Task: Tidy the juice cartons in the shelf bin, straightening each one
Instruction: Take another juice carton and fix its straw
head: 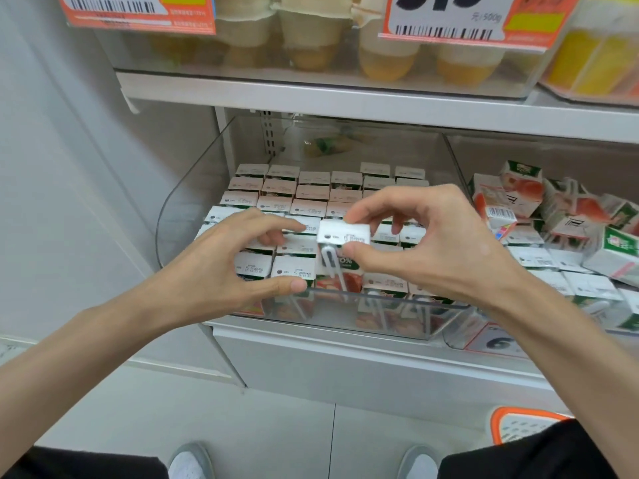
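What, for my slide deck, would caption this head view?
Right hand pinches a small white-topped juice carton above the clear plastic shelf bin while left hand touches packed rows.

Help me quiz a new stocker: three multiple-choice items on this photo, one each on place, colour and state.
1. Where is the carton that the right hand pinches?
A. Raised above the rows in the clear bin
B. On the floor
C. In a pocket
2. What colour borders the price tags?
A. Blue
B. Orange
C. Green
3. How do the neighbouring bin's cartons lie?
A. All upright
B. All flattened
C. Several tipped and jumbled
Answers: 1 A, its top stands higher than its neighbours; 2 B, orange edges show round the barcodes; 3 C, they lean at mixed angles.
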Demonstrator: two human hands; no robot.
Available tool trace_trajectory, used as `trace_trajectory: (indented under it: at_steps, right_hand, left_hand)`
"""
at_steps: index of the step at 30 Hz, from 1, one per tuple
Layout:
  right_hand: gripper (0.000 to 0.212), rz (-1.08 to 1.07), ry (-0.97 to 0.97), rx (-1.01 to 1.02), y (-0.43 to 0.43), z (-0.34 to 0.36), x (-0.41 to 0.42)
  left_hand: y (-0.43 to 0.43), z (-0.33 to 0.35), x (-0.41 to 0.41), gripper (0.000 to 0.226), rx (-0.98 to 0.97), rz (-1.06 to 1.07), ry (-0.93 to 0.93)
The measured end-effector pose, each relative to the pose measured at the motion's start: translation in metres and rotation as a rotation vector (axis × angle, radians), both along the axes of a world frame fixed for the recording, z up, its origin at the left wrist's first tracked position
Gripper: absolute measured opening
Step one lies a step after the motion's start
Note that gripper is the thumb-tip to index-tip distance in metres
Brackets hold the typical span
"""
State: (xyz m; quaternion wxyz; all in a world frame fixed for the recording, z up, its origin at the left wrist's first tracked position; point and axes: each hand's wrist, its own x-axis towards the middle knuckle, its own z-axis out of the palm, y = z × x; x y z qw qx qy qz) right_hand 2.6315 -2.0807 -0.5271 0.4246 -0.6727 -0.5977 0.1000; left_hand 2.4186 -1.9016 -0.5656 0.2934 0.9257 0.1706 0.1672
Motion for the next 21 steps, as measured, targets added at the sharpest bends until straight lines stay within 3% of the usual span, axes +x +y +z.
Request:
trace_trajectory:
  at_steps: [3,6,10,21]
  right_hand:
    - [0.022,-0.003,0.126,0.133,-0.001,-0.004,-0.006]
    - [0.026,-0.007,0.268,0.18,-0.001,-0.006,-0.014]
    - [0.049,-0.076,0.419,0.015,-0.003,-0.002,-0.015]
    - [0.015,-0.114,0.568,-0.152,0.004,-0.009,-0.021]
  left_hand:
    - [-0.013,0.009,0.007,0.065,-0.09,-0.031,-0.055]
    - [-0.024,0.014,0.016,0.048,-0.203,-0.073,-0.126]
    - [-0.029,0.021,0.017,0.038,-0.507,0.018,-0.269]
    - [-0.027,0.018,0.015,0.039,-0.775,0.028,-0.254]
